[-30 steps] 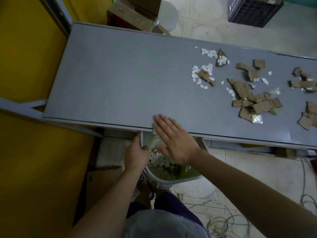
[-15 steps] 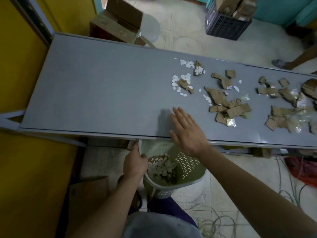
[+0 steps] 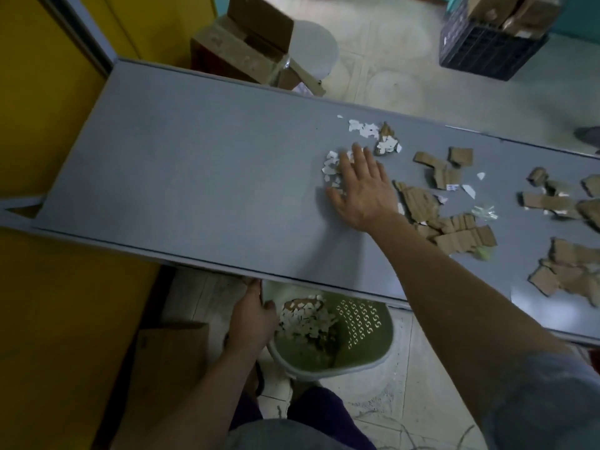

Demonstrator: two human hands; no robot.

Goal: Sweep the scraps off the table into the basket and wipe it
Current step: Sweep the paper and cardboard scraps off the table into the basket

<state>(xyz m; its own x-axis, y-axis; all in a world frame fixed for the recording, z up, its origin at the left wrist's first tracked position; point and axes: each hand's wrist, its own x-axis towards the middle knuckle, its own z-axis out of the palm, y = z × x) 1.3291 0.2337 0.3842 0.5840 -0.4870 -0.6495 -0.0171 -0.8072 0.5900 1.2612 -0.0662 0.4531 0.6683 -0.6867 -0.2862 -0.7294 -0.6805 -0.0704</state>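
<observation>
Table (image 3: 194, 177): long grey top, long axis running from far left to near right; left half bare grey.

Left hand (image 3: 253, 316): below the table's near edge, fingers curled over the left rim of the basket, gripping it. Placement unchanged from a second ago.

Basket (image 3: 363, 352): pale green, perforated wall, held under the near edge of the table, mouth tilted up toward the edge; white paper bits and brown pieces lie inside.

Right hand (image 3: 363, 186): palm down, fingers straight and slightly spread, resting on the white paper scraps (image 3: 331, 164) mid-table. A second ago it hovered at the near edge above the basket; it has since reached farther out.

Cardboard scraps (image 3: 454, 228): brown, torn, scattered across the right part of the table, just right of the hand.
</observation>
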